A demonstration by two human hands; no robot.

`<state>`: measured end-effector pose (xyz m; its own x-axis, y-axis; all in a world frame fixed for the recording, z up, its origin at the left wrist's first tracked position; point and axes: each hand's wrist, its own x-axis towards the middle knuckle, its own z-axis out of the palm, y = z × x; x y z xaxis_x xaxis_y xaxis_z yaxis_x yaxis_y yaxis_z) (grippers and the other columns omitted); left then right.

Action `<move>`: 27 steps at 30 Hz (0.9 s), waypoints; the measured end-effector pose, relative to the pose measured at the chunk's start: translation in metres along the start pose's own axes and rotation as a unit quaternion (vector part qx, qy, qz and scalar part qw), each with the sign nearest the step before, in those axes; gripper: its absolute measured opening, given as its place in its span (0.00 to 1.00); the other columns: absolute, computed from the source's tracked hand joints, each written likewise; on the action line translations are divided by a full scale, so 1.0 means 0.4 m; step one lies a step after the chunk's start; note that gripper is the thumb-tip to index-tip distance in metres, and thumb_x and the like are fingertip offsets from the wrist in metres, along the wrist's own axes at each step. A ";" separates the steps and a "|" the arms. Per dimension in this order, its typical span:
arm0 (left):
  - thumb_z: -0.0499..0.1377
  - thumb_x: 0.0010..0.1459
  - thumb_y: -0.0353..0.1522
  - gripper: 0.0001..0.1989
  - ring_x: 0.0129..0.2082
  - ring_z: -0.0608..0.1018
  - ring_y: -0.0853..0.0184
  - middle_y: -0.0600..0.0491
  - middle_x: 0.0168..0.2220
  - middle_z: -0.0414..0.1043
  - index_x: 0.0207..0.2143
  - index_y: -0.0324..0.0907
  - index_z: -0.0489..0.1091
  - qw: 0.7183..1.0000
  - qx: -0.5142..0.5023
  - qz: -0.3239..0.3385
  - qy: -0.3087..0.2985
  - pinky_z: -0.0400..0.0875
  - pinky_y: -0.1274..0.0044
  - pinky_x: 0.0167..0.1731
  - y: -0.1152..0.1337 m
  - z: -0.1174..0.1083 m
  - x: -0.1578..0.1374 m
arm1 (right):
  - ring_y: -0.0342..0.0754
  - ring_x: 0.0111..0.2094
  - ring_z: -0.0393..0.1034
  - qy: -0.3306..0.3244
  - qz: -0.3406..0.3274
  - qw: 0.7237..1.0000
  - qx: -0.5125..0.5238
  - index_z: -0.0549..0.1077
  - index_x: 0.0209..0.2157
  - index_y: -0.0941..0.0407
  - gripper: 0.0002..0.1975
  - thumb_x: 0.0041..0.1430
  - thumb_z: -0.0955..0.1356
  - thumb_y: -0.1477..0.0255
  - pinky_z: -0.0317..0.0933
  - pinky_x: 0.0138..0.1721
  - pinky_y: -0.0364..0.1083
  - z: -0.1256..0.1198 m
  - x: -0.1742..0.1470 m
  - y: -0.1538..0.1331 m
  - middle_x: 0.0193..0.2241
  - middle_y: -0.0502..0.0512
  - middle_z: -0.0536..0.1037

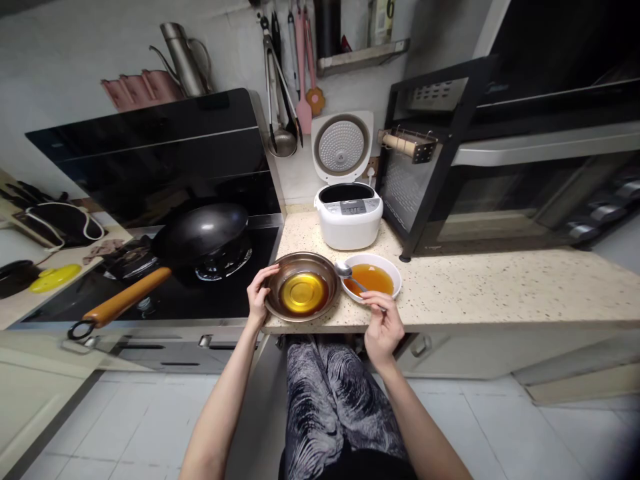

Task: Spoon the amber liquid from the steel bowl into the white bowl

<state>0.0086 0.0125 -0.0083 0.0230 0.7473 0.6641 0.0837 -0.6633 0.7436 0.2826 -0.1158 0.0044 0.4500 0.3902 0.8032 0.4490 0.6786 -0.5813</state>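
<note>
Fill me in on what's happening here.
The person's left hand holds the side of a metal bowl with yellow liquid in it. The right hand holds a spoon by its handle, its head by the left rim of a white bowl of amber liquid. Both bowls are side by side on the counter.

We took a single view from a head-worn camera, facing forward and down over the patterned trousers (325, 400). We framed the left hand (258, 293) and right hand (384, 330) at close range, below mid-frame, with the wall (230, 40) farther off. Coverage spanned cooktop (261, 259) to oven (530, 207); the lower right corner appeared dark, perhaps blurred.
</note>
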 end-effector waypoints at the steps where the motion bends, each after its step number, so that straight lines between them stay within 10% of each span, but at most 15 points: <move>1: 0.56 0.58 0.38 0.19 0.57 0.78 0.49 0.43 0.54 0.80 0.45 0.41 0.82 1.000 0.001 0.002 -0.002 0.69 0.57 0.62 0.001 0.000 0.000 | 0.50 0.39 0.78 -0.007 0.014 1.000 0.012 0.74 0.38 0.52 0.10 0.72 0.62 0.75 0.72 0.42 0.51 0.010 -0.008 -0.005 0.35 0.55 0.81; 27: 0.55 0.56 0.35 0.20 0.60 0.77 0.47 0.45 0.58 0.79 0.45 0.43 0.83 0.999 0.018 0.041 0.030 0.68 0.54 0.63 0.021 0.012 -0.012 | 0.49 0.37 0.77 -0.131 0.101 0.984 0.062 0.73 0.35 0.52 0.12 0.73 0.62 0.74 0.71 0.40 0.48 0.053 -0.115 -0.005 0.34 0.54 0.80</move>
<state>0.0141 0.0034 -0.0057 -0.0293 0.6856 0.7274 0.1201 -0.7200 0.6835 0.2446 -0.1221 -0.0287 0.2993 0.6604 0.6887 0.2651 0.6358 -0.7249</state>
